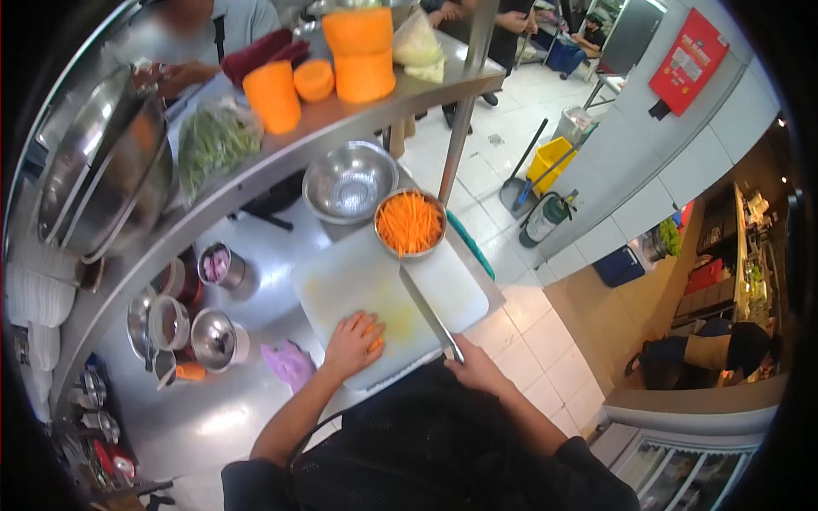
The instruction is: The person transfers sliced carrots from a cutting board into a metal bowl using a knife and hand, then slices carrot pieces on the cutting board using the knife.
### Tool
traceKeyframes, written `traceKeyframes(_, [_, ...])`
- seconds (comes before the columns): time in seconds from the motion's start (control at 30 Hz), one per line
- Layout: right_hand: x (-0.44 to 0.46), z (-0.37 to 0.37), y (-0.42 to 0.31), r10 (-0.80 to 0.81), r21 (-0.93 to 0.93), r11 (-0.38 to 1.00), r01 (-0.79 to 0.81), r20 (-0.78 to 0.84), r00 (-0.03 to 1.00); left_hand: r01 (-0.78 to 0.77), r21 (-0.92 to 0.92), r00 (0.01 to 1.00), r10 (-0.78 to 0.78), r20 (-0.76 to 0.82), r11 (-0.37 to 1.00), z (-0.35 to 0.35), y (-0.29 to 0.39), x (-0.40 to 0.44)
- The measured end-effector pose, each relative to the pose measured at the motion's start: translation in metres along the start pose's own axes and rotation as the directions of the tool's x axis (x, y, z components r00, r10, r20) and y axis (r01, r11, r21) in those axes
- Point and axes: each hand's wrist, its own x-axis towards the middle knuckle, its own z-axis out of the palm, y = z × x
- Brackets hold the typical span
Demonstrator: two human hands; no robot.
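My right hand (475, 366) is wrapped round the handle of a kitchen knife (429, 312). Its long blade points away from me over the right part of a white cutting board (328, 281). On the board's near left part, my left hand (351, 347) presses its fingers over pieces of carrot (375, 338), which are mostly hidden beneath it. At the far edge of the board stands a metal bowl (402, 252) heaped with thin carrot strips (411, 223). Yellowish stains mark the board's surface between my hands.
An empty steel bowl (349, 183) stands behind the board. Left are a cup of chopped onion (219, 266), several small bowls and a purple cloth (290, 364). Overhead, a steel shelf (341, 128) carries large carrot chunks (358, 55) and bagged greens (217, 145). Other people stand beyond.
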Motion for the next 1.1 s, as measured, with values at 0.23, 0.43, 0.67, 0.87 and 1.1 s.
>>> traceKeyframes(0.23, [0.003,0.006,0.007,-0.06,-0.007,0.998,0.06,0.002,0.998,0.211,0.013,0.975,-0.21,-0.078,0.977,0.009,0.006,0.025])
traceKeyframes(0.43, [0.003,0.004,0.007,-0.055,-0.065,0.996,0.056,0.014,0.998,0.229,0.16,0.969,-0.241,0.055,0.96,-0.01,0.01,0.031])
traceKeyframes(0.67, [0.002,0.003,0.006,-0.078,-0.042,0.996,0.079,0.025,0.997,0.143,0.106,0.982,-0.155,0.112,0.984,-0.007,-0.011,0.027])
traceKeyframes(0.87, [0.006,0.003,0.01,0.029,-0.034,0.999,-0.027,0.083,0.996,0.098,0.107,0.98,-0.115,0.165,0.989,-0.014,-0.01,0.027])
traceKeyframes(1.1, [0.003,0.0,-0.001,0.044,-0.028,0.999,-0.042,0.089,0.995,0.072,0.036,0.993,-0.075,0.096,0.997,0.006,-0.018,0.018])
